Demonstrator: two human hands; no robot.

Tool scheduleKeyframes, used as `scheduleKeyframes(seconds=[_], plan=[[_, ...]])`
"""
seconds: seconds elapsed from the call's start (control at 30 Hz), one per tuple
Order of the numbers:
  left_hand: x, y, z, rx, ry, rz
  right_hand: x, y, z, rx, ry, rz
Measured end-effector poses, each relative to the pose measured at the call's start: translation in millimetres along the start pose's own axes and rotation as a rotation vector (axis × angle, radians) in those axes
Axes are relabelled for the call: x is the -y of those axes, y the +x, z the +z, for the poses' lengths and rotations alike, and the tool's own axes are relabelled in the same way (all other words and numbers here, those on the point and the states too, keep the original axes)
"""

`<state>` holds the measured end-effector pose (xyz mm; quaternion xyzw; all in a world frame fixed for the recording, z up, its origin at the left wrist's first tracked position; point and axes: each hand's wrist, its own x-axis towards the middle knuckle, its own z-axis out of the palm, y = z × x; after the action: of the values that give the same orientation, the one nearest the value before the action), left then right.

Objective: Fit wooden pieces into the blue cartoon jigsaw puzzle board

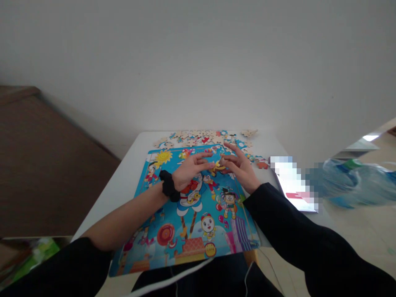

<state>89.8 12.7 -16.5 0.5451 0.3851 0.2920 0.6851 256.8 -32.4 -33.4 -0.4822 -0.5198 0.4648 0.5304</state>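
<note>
A blue cartoon jigsaw puzzle board (198, 222) lies tilted towards me on the table. Over its upper part, my left hand (195, 167) reaches in from the left with fingers stretched out and nothing visible in them; a black band (168, 185) is round that wrist. My right hand (241, 168) faces it from the right, thumb and a finger pinching a small pale puzzle piece (222, 160) just above the board. The other right fingers are spread. Part of the picture beneath both hands is hidden. One blue piece (175, 246) near the lower edge looks uneven against the picture.
Loose puzzle pieces (192, 136) are scattered along the table's far side by the wall, some face down. A bright-screened device (293, 185), partly blurred out, lies at the right edge. A white cable (176, 278) crosses below the board. Brown furniture (46, 165) stands left.
</note>
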Motion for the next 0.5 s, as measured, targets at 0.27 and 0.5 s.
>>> scheduleKeyframes(seconds=[0.27, 0.5], plan=[[8, 0, 4, 0.004, -0.039, -0.058, -13, 4, -1, -0.052, -0.127, -0.059], [2, 0, 1, 0.007, -0.093, -0.219, -6, -1, -5, -0.189, -0.577, -0.267]])
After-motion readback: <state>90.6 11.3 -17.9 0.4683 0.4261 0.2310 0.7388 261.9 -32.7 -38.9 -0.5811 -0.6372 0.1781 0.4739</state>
